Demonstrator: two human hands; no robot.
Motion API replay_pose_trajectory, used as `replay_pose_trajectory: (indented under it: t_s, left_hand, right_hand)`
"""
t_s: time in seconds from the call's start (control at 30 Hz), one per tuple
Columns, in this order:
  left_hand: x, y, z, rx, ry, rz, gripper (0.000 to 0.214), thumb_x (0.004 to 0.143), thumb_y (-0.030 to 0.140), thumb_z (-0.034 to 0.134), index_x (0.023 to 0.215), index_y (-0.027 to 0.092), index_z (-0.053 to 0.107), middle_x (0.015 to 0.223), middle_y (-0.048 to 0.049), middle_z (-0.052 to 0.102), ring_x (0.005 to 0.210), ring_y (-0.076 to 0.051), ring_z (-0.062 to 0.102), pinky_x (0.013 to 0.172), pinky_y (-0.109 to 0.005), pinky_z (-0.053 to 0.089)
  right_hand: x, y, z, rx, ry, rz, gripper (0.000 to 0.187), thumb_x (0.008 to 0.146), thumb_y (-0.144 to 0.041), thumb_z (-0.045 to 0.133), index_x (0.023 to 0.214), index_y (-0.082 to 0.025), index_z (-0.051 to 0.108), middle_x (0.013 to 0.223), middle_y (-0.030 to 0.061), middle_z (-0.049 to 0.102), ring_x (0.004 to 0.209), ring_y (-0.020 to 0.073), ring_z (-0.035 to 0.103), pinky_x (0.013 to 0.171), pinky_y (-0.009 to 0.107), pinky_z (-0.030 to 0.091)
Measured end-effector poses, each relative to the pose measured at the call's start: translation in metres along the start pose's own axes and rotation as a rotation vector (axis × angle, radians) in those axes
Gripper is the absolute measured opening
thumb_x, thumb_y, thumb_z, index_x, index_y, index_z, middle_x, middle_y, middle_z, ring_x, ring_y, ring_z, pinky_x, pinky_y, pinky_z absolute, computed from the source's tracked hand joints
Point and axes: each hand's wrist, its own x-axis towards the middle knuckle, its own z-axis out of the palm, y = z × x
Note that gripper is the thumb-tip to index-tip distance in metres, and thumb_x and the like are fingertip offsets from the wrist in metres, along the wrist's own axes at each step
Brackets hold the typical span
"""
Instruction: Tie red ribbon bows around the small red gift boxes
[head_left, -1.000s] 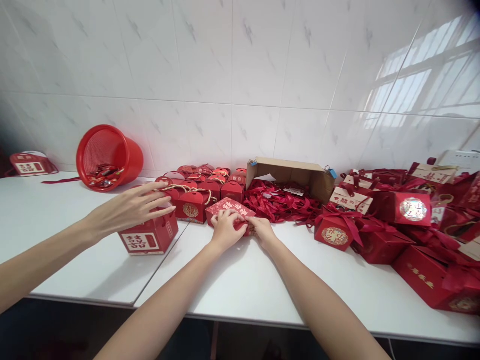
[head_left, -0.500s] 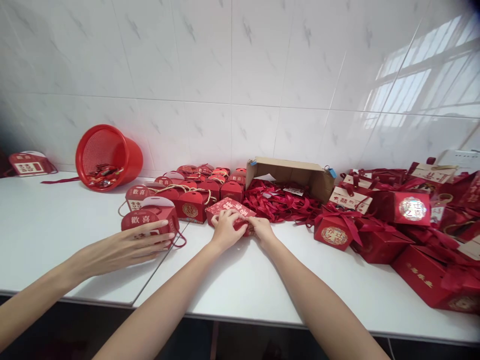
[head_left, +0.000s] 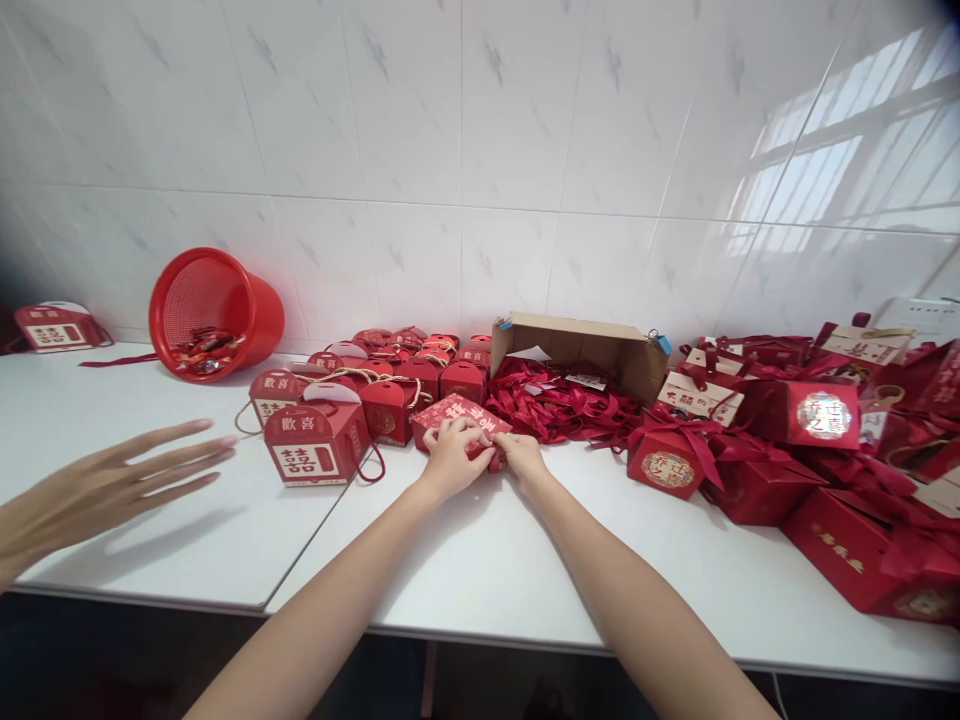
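Note:
My left hand [head_left: 448, 462] and my right hand [head_left: 520, 458] are both closed on the near edge of a red gift box with white characters [head_left: 456, 413], which lies tilted on the white table [head_left: 510, 570]. To its left stands a red house-shaped gift box with a white label [head_left: 317, 445]. Another person's hand [head_left: 112, 482] hovers open over the table at the far left, apart from that box.
Rows of small red boxes [head_left: 409, 375] stand behind. An open cardboard carton [head_left: 581, 350] lies among red ribbons [head_left: 559, 410]. A red basket [head_left: 214, 312] lies on its side at the back left. More red boxes [head_left: 795, 450] crowd the right.
The other person's hand set the house-shaped box down, let go and drew back to the left. My two hands stayed on the red box.

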Motion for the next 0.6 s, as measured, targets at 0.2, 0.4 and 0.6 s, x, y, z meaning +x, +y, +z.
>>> replay_pose_trajectory:
  t_s: [0.2, 0.4, 0.6]
  left_hand:
    - [-0.003, 0.002, -0.004, 0.005, -0.069, 0.069, 0.016, 0.078, 0.040, 0.057, 0.079, 0.025, 0.063, 0.105, -0.0026, 0.060, 0.106, -0.027, 0.045, 0.091, -0.047, 0.026]
    - [-0.004, -0.005, -0.004, 0.069, -0.071, 0.151, 0.035, 0.067, 0.022, 0.059, 0.102, 0.025, 0.056, 0.113, -0.0043, 0.057, 0.110, -0.028, 0.043, 0.094, -0.043, 0.025]
    - [0.000, -0.017, 0.002, 0.116, -0.010, 0.041, 0.048, 0.064, 0.012, 0.054, 0.110, 0.022, 0.048, 0.115, -0.0073, 0.056, 0.111, -0.028, 0.043, 0.093, -0.042, 0.026]
  right_hand:
    - [0.002, 0.000, -0.002, 0.040, 0.049, -0.003, 0.020, 0.057, -0.027, 0.068, 0.046, -0.017, 0.054, 0.040, -0.0029, 0.049, 0.038, 0.0094, 0.042, 0.042, 0.025, 0.035]
    - [0.000, -0.004, -0.003, 0.038, 0.021, -0.014, 0.025, 0.058, -0.037, 0.070, 0.052, -0.016, 0.057, 0.041, -0.0027, 0.048, 0.040, 0.0097, 0.044, 0.042, 0.023, 0.037]
    - [0.000, -0.002, 0.000, -0.064, 0.035, -0.048, 0.033, 0.064, -0.044, 0.067, 0.052, -0.015, 0.055, 0.042, -0.0004, 0.052, 0.039, 0.0097, 0.046, 0.041, 0.022, 0.037]
